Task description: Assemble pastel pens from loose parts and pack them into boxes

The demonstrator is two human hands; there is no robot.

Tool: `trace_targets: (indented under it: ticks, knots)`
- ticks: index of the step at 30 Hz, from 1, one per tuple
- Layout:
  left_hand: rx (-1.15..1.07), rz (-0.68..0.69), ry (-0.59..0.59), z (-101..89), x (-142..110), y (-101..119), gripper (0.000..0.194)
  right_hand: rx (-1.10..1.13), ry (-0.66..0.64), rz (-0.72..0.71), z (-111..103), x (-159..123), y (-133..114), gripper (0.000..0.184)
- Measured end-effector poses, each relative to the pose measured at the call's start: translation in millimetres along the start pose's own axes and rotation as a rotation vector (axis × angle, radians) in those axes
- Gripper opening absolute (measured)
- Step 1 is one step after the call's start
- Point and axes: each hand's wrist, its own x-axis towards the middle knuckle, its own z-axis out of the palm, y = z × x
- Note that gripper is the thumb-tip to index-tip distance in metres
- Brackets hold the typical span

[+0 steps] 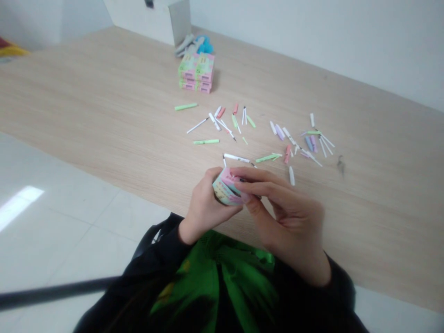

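A small pink, green and yellow cardboard box (226, 189) is held over the table's near edge, tilted toward me. My left hand (204, 201) wraps round its left side and underneath. At the box's right side and pink top end, the fingertips and thumb of my right hand (294, 215) are pinched together on it. A dark tip shows between those fingers, too small to name. Just beyond the box lie a white pen-like tube (236, 158) and a green tube (266, 158).
Several loose white sticks, caps and coloured tubes (217, 122) are scattered mid-table, with another cluster (312, 141) farther right. Behind them stands a stack of similar boxes (196, 73). Grey-and-blue items (197, 45) lie near a white box (156, 21) against the wall.
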Motion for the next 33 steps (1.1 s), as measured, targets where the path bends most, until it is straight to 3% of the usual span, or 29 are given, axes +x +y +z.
trace_targets:
  ticks: [4, 7, 11, 15, 21, 28, 33]
  knots:
    - [0.024, 0.006, -0.031, -3.3, 0.0, 5.8, 0.062, 0.019, -0.041, 0.001, -3.4, 5.2, 1.5, 0.029]
    - [0.038, 0.066, 0.013, -3.1, 0.0, 4.2, 0.066, 0.057, -0.091, -0.012, 0.0, 3.6, 5.0, 0.027]
    - [0.019, 0.313, 0.152, 1.3, 4.0, -6.2, 0.084, -0.005, -0.1, -0.027, 5.0, -4.2, 11.7, 0.037]
    - [-0.001, 0.498, 0.178, 3.7, 8.8, -14.3, 0.072, -0.111, -0.079, -0.13, 7.6, -10.2, 18.9, 0.039]
    - [0.014, 0.512, 0.164, 3.0, 10.8, -14.1, 0.065, -0.037, 0.045, -0.052, 15.2, -22.4, 32.0, 0.055]
    - [0.025, 0.487, 0.131, 1.0, 10.6, -6.3, 0.049, 0.019, 0.058, -0.105, 14.9, -22.8, 31.6, 0.041]
    - [0.039, 0.427, 0.12, 0.4, 7.2, -3.5, 0.048, -0.133, 0.074, -0.147, 12.9, -17.9, 24.9, 0.035]
